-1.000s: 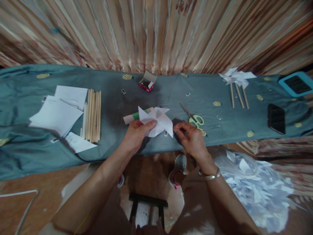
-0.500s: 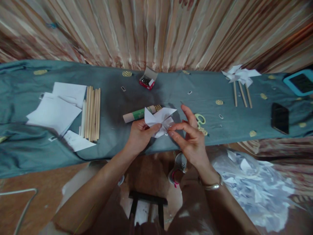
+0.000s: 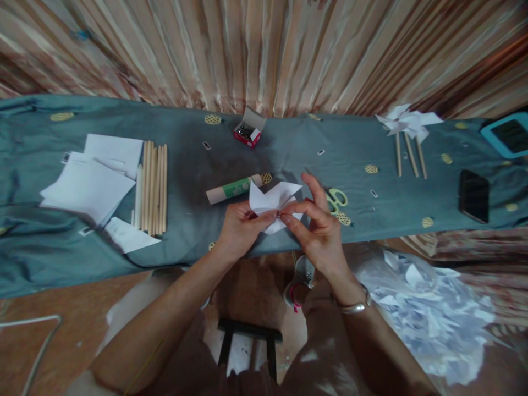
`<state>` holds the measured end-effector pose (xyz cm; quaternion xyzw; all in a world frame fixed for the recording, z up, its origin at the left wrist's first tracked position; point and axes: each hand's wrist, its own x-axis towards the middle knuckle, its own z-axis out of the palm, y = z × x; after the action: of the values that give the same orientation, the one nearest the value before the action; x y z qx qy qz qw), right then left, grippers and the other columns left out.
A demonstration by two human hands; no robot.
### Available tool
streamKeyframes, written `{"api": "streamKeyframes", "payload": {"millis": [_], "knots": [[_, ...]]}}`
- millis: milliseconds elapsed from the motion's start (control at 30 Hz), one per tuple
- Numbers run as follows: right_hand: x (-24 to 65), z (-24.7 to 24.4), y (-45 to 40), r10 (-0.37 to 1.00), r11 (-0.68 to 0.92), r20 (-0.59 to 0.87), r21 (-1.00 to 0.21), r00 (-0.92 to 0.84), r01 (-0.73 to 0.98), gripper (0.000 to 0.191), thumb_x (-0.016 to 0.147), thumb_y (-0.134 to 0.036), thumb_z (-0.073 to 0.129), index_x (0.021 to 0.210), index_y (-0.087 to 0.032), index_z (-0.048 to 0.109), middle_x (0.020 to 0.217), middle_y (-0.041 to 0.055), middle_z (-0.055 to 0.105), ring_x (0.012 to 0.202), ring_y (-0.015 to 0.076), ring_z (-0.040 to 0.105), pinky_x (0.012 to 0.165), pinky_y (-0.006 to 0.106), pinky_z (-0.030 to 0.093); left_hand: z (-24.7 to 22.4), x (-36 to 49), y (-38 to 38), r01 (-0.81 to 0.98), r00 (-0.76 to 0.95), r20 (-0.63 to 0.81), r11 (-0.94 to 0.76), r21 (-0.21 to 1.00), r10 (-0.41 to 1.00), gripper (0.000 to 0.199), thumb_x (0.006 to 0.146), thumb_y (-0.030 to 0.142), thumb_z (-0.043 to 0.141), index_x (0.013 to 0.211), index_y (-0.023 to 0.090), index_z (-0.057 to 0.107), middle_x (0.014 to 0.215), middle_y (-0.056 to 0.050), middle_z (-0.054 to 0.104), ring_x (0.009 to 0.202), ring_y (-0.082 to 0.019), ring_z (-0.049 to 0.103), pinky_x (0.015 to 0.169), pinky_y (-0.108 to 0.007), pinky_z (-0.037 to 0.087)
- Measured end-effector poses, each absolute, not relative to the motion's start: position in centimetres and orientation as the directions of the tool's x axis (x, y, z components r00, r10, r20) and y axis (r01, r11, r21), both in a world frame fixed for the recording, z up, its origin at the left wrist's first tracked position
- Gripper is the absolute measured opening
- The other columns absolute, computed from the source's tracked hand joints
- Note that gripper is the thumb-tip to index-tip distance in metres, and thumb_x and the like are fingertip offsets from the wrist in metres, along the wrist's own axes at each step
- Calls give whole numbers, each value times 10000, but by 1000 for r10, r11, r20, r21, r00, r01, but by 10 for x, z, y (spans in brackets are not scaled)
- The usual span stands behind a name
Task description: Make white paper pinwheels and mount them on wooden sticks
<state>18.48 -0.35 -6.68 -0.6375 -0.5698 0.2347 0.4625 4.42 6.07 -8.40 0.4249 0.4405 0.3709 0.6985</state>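
A folded white paper pinwheel (image 3: 274, 198) is held over the front edge of the cloth-covered table. My left hand (image 3: 241, 228) grips it from the left, thumb pressed near its centre. From the right, the thumb and index finger of my right hand (image 3: 319, 231) pinch at the pinwheel's centre; whatever small thing may be between them is hidden. Just behind my left hand lies a green and pale glue stick (image 3: 234, 188). Scissors with light green handles (image 3: 336, 199) rest beside my right hand. Farther back stands an open red box (image 3: 249, 127) with small metal pieces.
White paper sheets (image 3: 93, 184) and several wooden sticks (image 3: 154, 187) lie at the left. Pinwheels on sticks (image 3: 408, 122), a black phone (image 3: 473, 196) and a blue-framed device (image 3: 509, 136) are at the right. A bag of paper scraps (image 3: 433, 313) sits below the table.
My right fingertips have moved in from the pinwheel's right side to its centre. The pinwheel has shifted slightly right and turned a little, and more of the scissors shows.
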Motion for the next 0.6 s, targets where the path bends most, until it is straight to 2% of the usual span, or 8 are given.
{"api": "streamKeyframes", "payload": {"millis": [200, 367, 600], "knots": [[186, -68, -3, 945, 83, 231, -853, 230, 515, 59, 864, -294, 648, 826, -265, 682, 1495, -14, 444, 1418, 271, 372, 1165, 528, 292, -85, 45, 60, -161, 341, -302, 372, 914, 890, 182, 534, 293, 801, 650, 165, 743, 672, -18, 722, 618, -149, 603, 600, -266, 484], [185, -68, -2, 944, 79, 228, -857, 237, 510, 47, 856, -262, 656, 816, -259, 679, 1487, -8, 455, 1426, 272, 359, 1175, 534, 263, -85, 44, 61, -196, 342, -300, 380, 904, 890, 184, 528, 283, 810, 653, 165, 743, 674, -11, 724, 613, -141, 600, 609, -262, 485], [185, -71, -2, 947, 71, 224, -844, 230, 532, 69, 872, -286, 635, 825, -251, 672, 1513, -5, 422, 1394, 276, 408, 1126, 517, 355, -84, 44, 60, -163, 329, -311, 378, 911, 892, 157, 532, 270, 787, 637, 163, 741, 655, -6, 711, 607, -141, 593, 609, -267, 478]]}}
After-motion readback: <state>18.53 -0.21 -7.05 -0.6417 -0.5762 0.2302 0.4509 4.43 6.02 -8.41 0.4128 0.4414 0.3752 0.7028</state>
